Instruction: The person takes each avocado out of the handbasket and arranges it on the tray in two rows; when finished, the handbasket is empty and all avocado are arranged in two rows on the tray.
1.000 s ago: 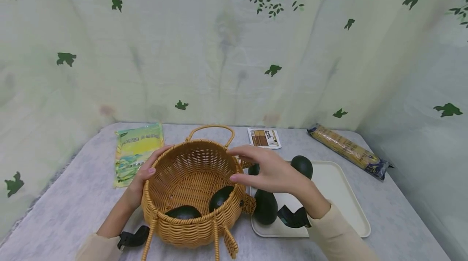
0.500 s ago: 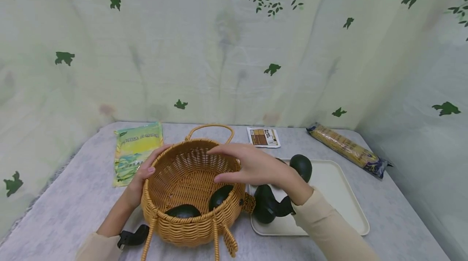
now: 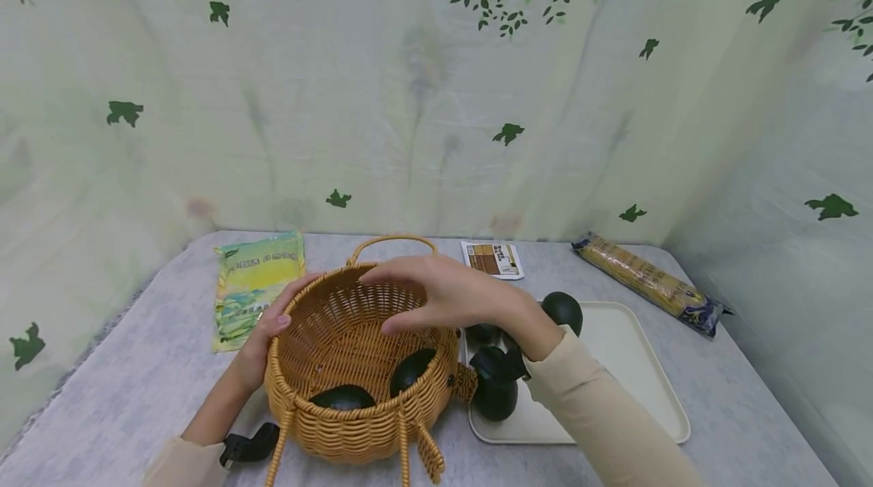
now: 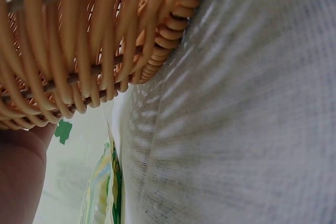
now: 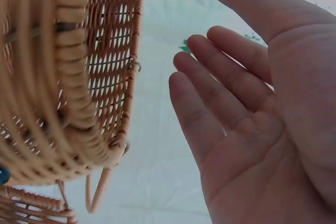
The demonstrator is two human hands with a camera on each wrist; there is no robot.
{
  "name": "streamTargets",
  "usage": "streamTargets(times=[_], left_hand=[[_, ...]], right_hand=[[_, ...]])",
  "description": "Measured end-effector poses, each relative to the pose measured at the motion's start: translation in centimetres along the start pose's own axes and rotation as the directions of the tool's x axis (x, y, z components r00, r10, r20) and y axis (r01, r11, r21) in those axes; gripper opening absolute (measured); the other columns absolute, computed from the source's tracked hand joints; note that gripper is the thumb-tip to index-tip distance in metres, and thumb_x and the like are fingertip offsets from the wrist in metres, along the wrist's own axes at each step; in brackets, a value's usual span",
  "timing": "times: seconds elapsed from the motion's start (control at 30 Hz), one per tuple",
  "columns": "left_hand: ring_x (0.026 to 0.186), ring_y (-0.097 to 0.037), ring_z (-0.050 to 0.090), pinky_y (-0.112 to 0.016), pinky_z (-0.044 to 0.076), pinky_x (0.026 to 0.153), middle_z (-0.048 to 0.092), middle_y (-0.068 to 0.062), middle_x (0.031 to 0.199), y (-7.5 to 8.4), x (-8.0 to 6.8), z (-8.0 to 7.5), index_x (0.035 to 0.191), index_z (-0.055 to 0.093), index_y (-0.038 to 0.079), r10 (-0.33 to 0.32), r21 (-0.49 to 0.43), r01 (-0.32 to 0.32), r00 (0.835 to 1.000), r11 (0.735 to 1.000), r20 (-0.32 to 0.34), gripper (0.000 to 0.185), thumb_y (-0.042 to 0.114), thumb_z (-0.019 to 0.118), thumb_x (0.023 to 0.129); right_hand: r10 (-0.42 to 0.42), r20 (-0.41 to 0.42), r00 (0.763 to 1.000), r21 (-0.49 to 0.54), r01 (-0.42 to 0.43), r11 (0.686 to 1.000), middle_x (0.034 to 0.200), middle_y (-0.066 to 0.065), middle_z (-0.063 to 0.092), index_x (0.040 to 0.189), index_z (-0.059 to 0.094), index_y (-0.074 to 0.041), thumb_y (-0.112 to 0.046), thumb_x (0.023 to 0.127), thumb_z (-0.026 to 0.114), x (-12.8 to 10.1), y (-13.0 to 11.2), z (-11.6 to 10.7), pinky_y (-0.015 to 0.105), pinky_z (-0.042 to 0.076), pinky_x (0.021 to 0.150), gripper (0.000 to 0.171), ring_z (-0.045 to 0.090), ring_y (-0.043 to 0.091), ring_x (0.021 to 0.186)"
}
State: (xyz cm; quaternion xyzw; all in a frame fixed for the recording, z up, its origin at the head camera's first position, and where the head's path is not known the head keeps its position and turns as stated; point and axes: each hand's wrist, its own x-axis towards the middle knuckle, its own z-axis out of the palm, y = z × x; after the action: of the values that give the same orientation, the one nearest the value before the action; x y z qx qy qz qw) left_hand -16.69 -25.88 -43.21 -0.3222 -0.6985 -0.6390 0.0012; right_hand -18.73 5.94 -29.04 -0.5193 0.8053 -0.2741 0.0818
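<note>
A brown wicker basket (image 3: pixel 361 430) with an arched handle and animal-like trim stands in the middle of the table. Two dark green avocados lie inside it, one avocado (image 3: pixel 342 397) near the front wall and another avocado (image 3: pixel 412 370) at the right. My left hand (image 3: pixel 269 328) holds the basket's left side, thumb over the rim; its other fingers are hidden behind the weave. Above the basket's right half, my right hand (image 3: pixel 443 294) hovers with fingers extended and thumb apart. The right wrist view shows that palm (image 5: pixel 247 166) bare, beside the basket.
Right of the basket lies a cream tray (image 3: pixel 630 373) with several avocados, among them one avocado (image 3: pixel 562 310) at its back edge. Behind are a yellow-green packet (image 3: pixel 259 286), a small white-and-brown packet (image 3: pixel 492 260) and a long noodle-like pack (image 3: pixel 648 282). A patterned curtain (image 3: pixel 409 93) surrounds the table.
My right hand has moved left from the basket's right rim to over its opening, fingers still extended. The left hand and the basket have stayed in place.
</note>
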Motion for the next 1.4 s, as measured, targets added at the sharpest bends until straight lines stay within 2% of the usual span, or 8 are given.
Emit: streamTargets(times=[0.2,0.43,0.53,0.7,0.87,1.1,1.27,1.4], left_hand=[[0.143,-0.017,0.041,-0.03,0.041,0.107,0.038,-0.001,0.158,0.2,0.1,0.1,0.163,0.021,0.004,0.008,0.008,-0.008,1.0,1.0,0.002,0.062,0.022,0.02,0.104],[0.141,-0.017,0.042,-0.028,0.042,0.106,0.039,-0.002,0.157,0.5,0.0,0.2,0.163,0.022,0.003,0.004,0.022,-0.004,1.0,1.0,-0.01,0.062,0.022,0.021,0.103],[0.139,-0.015,0.044,-0.029,0.043,0.106,0.04,-0.003,0.156,0.6,0.0,0.3,0.162,0.023,0.004,-0.004,0.013,0.004,1.0,1.0,-0.013,0.062,0.021,0.021,0.103],[0.138,-0.013,0.046,-0.032,0.046,0.104,0.04,-0.003,0.155,0.7,0.0,0.3,0.162,0.023,0.004,-0.009,-0.001,0.009,1.0,1.0,-0.001,0.062,0.02,0.021,0.102],[0.137,-0.012,0.047,-0.034,0.047,0.103,0.039,-0.001,0.155,0.6,0.0,0.2,0.162,0.022,0.005,-0.011,-0.02,0.011,1.0,1.0,0.014,0.062,0.019,0.02,0.102],[0.136,-0.011,0.048,-0.033,0.049,0.102,0.04,-0.001,0.154,0.4,0.0,0.1,0.162,0.021,0.004,-0.013,-0.034,0.014,1.0,0.999,0.008,0.062,0.019,0.021,0.102],[0.136,-0.01,0.046,-0.03,0.048,0.102,0.041,0.0,0.154,0.4,-0.2,0.1,0.163,0.021,0.006,-0.003,-0.02,0.003,1.0,1.0,0.01,0.062,0.02,0.02,0.102],[0.137,-0.011,0.046,-0.03,0.048,0.102,0.04,-0.001,0.155,0.6,0.0,0.1,0.163,0.022,0.007,0.016,-0.026,-0.015,1.0,1.0,0.023,0.062,0.019,0.019,0.103]], right_hand=[[0.009,0.04,0.999,-0.008,-0.009,1.0,0.147,0.0,0.059,0.147,0.057,-0.014,-0.033,0.095,0.076,1.1,-0.3,-0.3,0.027,0.042,0.111,0.059,0.053,0.011,0.137],[0.028,0.164,0.986,0.012,-0.031,0.999,0.146,-0.005,0.06,0.147,0.057,-0.017,-0.033,0.096,0.074,2.5,-0.8,-0.6,0.031,0.045,0.11,0.056,0.056,0.008,0.133],[0.021,0.206,0.978,0.042,-0.031,0.999,0.146,-0.004,0.06,0.147,0.058,-0.017,-0.032,0.095,0.075,3.3,-0.8,-0.7,0.028,0.044,0.109,0.056,0.056,0.005,0.131],[-0.014,0.238,0.971,0.103,-0.011,0.995,0.146,-0.001,0.061,0.146,0.058,-0.015,-0.031,0.094,0.077,4.4,-0.5,-0.5,0.023,0.043,0.108,0.058,0.056,0.006,0.132],[-0.011,0.258,0.966,0.117,-0.02,0.993,0.141,-0.004,0.063,0.144,0.061,-0.016,-0.032,0.093,0.078,5.0,-0.2,0.2,0.025,0.046,0.106,0.056,0.058,0.004,0.126],[-0.002,0.362,0.932,0.195,-0.074,0.978,0.14,-0.003,0.064,0.141,0.063,-0.014,-0.028,0.092,0.079,6.4,0.5,1.4,0.018,0.042,0.107,0.054,0.057,0.001,0.128],[0.032,0.423,0.906,0.157,-0.108,0.982,0.137,-0.007,0.065,0.141,0.064,-0.016,-0.031,0.091,0.08,7.4,0.8,2.1,0.014,0.042,0.104,0.055,0.057,-0.004,0.124],[0.02,0.457,0.889,0.17,-0.109,0.979,0.137,-0.008,0.065,0.142,0.063,-0.014,-0.029,0.091,0.08,7.9,1.0,2.7,0.014,0.042,0.103,0.055,0.057,-0.005,0.122]])
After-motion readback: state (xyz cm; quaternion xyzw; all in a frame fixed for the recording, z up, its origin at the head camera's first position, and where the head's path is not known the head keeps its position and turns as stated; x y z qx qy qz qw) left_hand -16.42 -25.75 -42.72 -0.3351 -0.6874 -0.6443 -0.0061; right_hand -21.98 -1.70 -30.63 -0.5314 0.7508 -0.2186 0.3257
